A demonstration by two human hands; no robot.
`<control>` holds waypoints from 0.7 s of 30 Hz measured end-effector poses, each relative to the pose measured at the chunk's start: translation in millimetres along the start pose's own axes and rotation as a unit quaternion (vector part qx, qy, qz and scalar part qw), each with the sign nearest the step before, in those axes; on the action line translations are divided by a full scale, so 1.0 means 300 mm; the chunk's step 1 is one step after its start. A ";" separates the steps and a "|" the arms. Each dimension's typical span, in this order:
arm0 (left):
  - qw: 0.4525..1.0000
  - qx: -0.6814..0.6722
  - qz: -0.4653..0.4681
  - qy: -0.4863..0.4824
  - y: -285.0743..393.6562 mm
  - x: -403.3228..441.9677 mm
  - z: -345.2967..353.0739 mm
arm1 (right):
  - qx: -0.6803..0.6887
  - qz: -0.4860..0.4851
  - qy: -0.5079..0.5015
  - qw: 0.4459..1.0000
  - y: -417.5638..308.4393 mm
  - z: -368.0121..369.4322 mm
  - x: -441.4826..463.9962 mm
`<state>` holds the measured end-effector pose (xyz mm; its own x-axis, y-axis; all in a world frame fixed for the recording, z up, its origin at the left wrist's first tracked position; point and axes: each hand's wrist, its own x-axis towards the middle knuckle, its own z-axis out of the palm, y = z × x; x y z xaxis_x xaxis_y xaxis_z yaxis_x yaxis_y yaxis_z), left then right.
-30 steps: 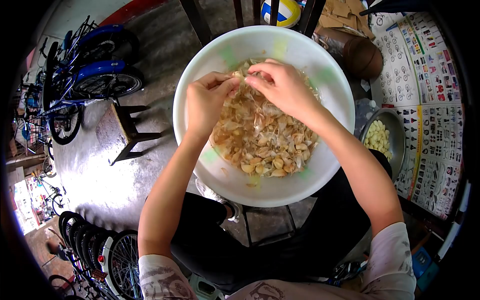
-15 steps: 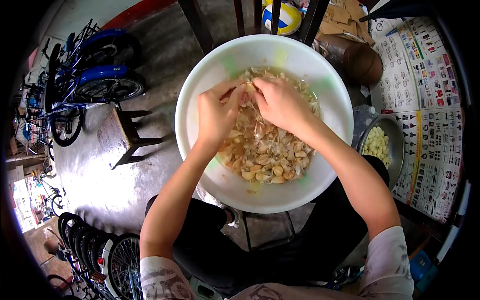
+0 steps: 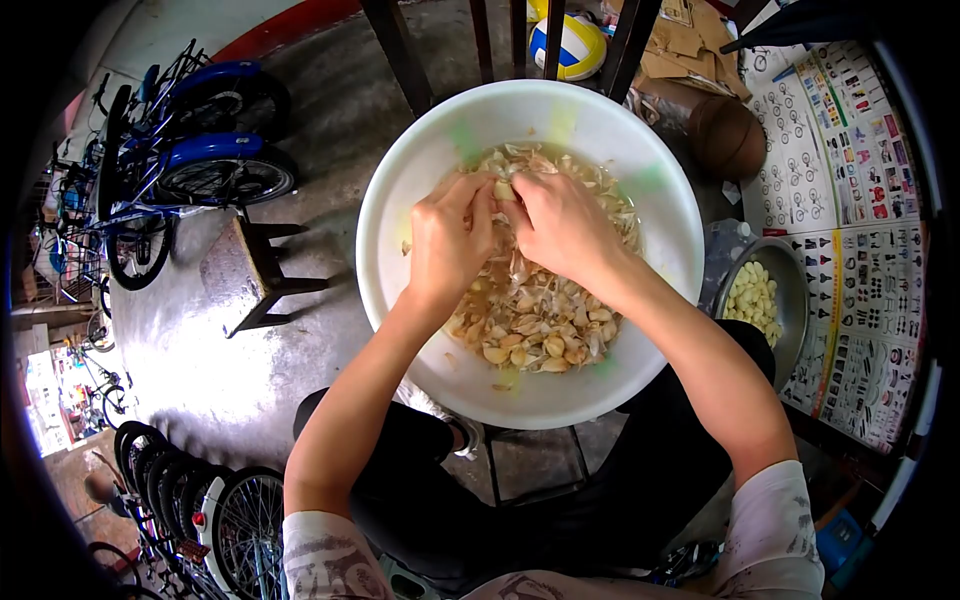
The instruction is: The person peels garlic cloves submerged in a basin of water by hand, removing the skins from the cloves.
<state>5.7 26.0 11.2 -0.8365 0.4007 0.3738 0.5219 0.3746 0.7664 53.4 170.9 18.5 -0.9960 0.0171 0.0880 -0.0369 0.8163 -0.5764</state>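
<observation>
A wide white basin (image 3: 400, 330) stands before me with water, unpeeled garlic cloves (image 3: 545, 340) and loose papery skins in it. Over its far half my left hand (image 3: 452, 225) and my right hand (image 3: 560, 215) meet, fingertips together. Between them shows a small pale garlic clove (image 3: 504, 190), pinched by both hands; the fingers hide part of it. Right of the basin, a metal bowl (image 3: 795, 300) holds peeled garlic cloves (image 3: 753, 300).
A wooden stool (image 3: 250, 270) and several bicycles (image 3: 215, 165) stand on the left. Dark chair slats (image 3: 480, 40) rise behind the basin, with a ball (image 3: 570, 48) beyond. Newspaper (image 3: 850, 200) lies on the right, near a brown round object (image 3: 728, 138) and cardboard (image 3: 690, 50).
My left hand has turned, its back now facing up more, and its fingers have curled in close to the right hand's. The clove stays between the fingertips. The view has shifted slightly.
</observation>
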 end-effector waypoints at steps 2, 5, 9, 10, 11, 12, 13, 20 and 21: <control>0.999 -0.015 -0.037 -0.002 0.007 0.003 -0.002 | 0.003 -0.005 0.002 1.000 0.003 0.001 0.000; 0.985 -0.091 -0.144 -0.024 0.022 0.016 -0.015 | 0.033 -0.029 0.025 0.999 0.024 0.005 0.005; 0.942 -0.246 -0.227 -0.004 -0.013 0.021 -0.004 | 0.095 -0.058 0.051 0.992 0.026 -0.014 0.018; 0.925 -0.278 -0.258 0.001 -0.001 0.026 -0.013 | 0.095 -0.061 0.051 0.992 0.026 -0.019 0.021; 0.907 -0.309 -0.287 0.006 0.007 0.032 -0.023 | 0.101 -0.056 0.044 0.992 0.025 -0.025 0.026; 0.908 -0.309 -0.284 0.008 0.007 0.034 -0.029 | 0.107 -0.051 0.038 0.992 0.022 -0.033 0.032; 0.898 -0.319 -0.302 0.012 0.003 0.034 -0.032 | 0.106 -0.055 0.040 0.992 0.022 -0.033 0.038; 0.868 -0.367 -0.335 -0.002 -0.038 0.038 -0.041 | 0.146 -0.090 0.092 0.981 0.026 -0.015 0.041; 0.868 -0.367 -0.335 -0.001 -0.040 0.036 -0.040 | 0.160 -0.091 0.105 0.977 0.027 -0.013 0.040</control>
<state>-11.7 15.7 12.5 -0.9105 0.2995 -0.2850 -0.3293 -0.1086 0.9380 41.4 180.1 17.9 -0.9331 0.0331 0.3581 -0.2692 0.5958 -0.7566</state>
